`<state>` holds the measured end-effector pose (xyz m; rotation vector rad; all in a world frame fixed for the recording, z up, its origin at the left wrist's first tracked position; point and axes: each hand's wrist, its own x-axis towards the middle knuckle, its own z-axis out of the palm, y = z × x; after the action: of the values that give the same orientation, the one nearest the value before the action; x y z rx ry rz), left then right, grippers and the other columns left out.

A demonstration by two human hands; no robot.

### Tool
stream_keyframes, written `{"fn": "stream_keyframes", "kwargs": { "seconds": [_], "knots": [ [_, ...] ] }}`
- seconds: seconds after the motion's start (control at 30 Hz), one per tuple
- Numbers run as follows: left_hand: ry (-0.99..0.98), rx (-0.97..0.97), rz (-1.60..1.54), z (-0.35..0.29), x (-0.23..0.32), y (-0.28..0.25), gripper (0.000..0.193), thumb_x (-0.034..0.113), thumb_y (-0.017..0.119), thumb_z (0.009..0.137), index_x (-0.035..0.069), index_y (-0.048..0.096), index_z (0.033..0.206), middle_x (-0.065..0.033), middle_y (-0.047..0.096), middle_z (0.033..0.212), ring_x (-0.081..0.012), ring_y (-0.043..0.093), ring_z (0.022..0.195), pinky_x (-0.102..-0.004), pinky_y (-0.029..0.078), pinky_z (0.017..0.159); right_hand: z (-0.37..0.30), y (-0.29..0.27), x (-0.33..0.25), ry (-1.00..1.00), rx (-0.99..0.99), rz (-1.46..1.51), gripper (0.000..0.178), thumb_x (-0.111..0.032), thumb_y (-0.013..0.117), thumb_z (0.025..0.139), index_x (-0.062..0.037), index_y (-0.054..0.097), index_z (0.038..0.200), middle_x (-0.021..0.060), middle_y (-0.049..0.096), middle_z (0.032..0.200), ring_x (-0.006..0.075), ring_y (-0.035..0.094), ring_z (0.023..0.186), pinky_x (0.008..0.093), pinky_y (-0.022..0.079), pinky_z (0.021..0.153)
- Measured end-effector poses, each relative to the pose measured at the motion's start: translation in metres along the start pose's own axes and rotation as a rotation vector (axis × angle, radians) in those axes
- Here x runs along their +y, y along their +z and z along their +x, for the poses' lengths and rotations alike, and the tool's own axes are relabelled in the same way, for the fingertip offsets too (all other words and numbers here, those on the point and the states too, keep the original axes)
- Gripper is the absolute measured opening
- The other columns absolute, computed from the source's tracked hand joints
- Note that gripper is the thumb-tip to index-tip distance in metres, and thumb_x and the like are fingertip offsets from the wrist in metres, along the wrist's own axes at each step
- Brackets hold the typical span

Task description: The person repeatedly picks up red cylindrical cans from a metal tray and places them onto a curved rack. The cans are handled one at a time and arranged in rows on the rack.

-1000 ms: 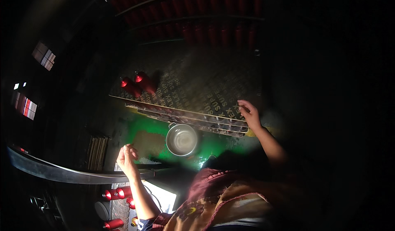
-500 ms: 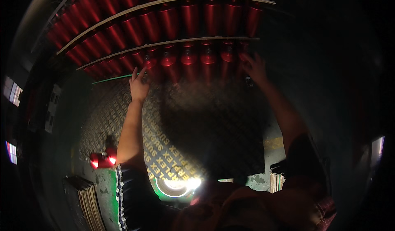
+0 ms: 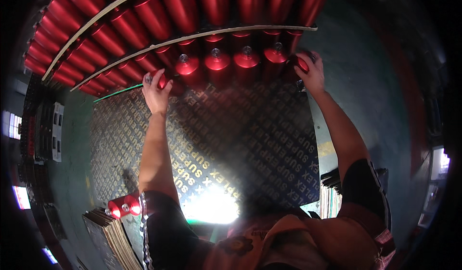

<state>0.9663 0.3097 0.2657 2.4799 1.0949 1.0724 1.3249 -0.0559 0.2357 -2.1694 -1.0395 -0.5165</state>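
A row of upright red metal bottles (image 3: pixel 217 67) with bare threaded necks stands at the far edge of a dark printed board (image 3: pixel 269 140). At the row's left end, my left hand (image 3: pixel 156 96) has its fingers closed around the top of one red metal bottle (image 3: pixel 162 81). My right hand (image 3: pixel 313 75) grips the shoulder of another red metal bottle (image 3: pixel 302 64) at the right end. Palms and fingers hide much of these two bottles. Both appear to stand upright in line with the row.
Behind the row, more red bottles rise in tiers separated by thin boards (image 3: pixel 192 36). Two red bottles (image 3: pixel 124 206) are by my left forearm. Stacks of thin sheets (image 3: pixel 108 234) sit at lower left and lower right. A bright light glares on the board near me.
The view has shifted and brightened, and the bottles look nearer. My left hand, earlier with fingers spread beside the row, now closes around a bottle top. My right hand's grip shows more clearly.
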Motion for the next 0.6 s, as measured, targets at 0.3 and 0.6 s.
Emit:
{"fn": "stream_keyframes", "kwargs": {
  "seconds": [0.3,0.6],
  "knots": [
    [-0.56,0.098,-0.72,-0.233,0.083,-0.188,0.064,0.016,0.08,0.076,-0.001,0.057,0.134,-0.0153,0.055,0.134,-0.0283,0.054,0.123,-0.0386,0.043,0.105,-0.123,-0.098,-0.018,0.721,-0.164,1.039,0.044,-0.012,0.066,0.089,-0.0143,0.058,0.133,0.0053,0.057,0.122,0.0177,0.058,0.108,0.0316,0.056,0.085],
    [-0.984,0.328,-1.596,-0.442,0.115,-0.296,0.075,0.032,0.071,0.086,0.01,0.035,0.148,-0.0172,0.05,0.139,-0.0353,0.049,0.127,-0.0494,0.043,0.107,-0.261,-0.083,-0.224,0.85,-1.042,2.066,0.041,-0.019,0.048,0.101,-0.0091,0.047,0.141,0.0102,0.056,0.134,0.0206,0.055,0.122,0.0387,0.046,0.105]
  ]
}}
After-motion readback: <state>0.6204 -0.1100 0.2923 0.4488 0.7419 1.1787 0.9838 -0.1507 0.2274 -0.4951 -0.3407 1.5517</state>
